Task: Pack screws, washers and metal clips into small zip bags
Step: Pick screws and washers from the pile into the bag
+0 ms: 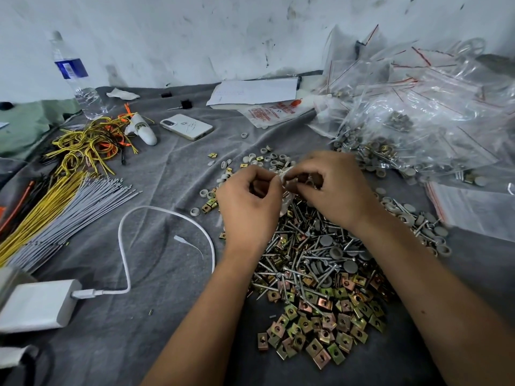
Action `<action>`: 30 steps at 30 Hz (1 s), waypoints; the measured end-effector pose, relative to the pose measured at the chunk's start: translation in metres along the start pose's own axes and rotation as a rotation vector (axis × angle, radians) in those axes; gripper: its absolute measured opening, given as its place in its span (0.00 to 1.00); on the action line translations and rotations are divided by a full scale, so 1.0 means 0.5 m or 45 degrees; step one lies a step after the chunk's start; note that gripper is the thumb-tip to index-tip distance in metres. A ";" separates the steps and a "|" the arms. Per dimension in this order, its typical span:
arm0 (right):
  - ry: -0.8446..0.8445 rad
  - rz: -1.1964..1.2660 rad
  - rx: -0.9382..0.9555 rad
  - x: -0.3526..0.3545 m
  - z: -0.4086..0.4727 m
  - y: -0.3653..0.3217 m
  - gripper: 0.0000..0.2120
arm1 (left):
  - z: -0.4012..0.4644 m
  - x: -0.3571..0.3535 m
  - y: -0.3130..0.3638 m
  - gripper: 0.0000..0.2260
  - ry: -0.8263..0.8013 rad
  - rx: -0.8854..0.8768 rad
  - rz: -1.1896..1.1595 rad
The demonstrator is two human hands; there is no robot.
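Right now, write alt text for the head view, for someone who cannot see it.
Both hands, left hand and right hand, pinch a small clear zip bag above a pile of screws, with metal clips nearer the viewer. Filled bags are heaped at right; a phone and wire bundles lie left on the grey cloth.

Both hands are raised over a grey cloth [156,316], and the left hand [248,204] and the right hand [334,188] pinch together a small clear zip bag [287,179] between their fingertips, just above a heap of screws [306,254], with square metal clips [320,324] lying nearer to the person and grey washers [267,158] scattered behind the hands. To the right is a big pile of clear bags [434,107], some with parts inside. On the left side lie yellow wires [83,146], grey cable ties [72,210], a white phone [186,126], a water bottle [76,79] and a white charger [39,305] with its cable [125,246].
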State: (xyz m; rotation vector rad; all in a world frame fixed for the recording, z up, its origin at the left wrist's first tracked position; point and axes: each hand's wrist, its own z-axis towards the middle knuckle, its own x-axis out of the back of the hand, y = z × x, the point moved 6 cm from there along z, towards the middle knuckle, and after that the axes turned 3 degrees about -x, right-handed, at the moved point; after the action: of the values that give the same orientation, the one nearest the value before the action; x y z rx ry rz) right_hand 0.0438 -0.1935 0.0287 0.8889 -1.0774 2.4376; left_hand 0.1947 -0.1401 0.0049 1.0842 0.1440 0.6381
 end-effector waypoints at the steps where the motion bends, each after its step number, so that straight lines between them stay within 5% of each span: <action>1: 0.047 -0.006 -0.035 0.004 0.000 0.005 0.08 | 0.000 0.001 -0.001 0.11 0.008 0.004 -0.002; 6: 0.148 -0.016 -0.208 0.017 -0.001 0.033 0.06 | 0.000 0.010 -0.008 0.09 0.074 0.036 0.018; 12: -0.226 -0.448 -0.329 -0.019 -0.007 0.065 0.09 | 0.000 0.004 -0.017 0.11 0.005 0.118 -0.025; 17: -0.287 -0.393 -0.376 -0.020 -0.006 0.070 0.04 | 0.003 0.001 -0.057 0.05 -0.081 0.458 -0.287; 20: -0.298 -0.408 -0.387 -0.020 -0.007 0.070 0.04 | 0.003 0.000 -0.065 0.10 -0.101 0.580 -0.418; 30: -0.314 -0.409 -0.347 -0.032 -0.008 0.063 0.06 | 0.009 0.052 -0.078 0.16 0.439 0.601 -0.631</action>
State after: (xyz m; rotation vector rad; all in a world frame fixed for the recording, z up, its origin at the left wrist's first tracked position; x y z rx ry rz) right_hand 0.0378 -0.2120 -0.0013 1.1859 -1.2073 1.9053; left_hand 0.2338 -0.1415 -0.0211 1.3163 0.8695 0.3382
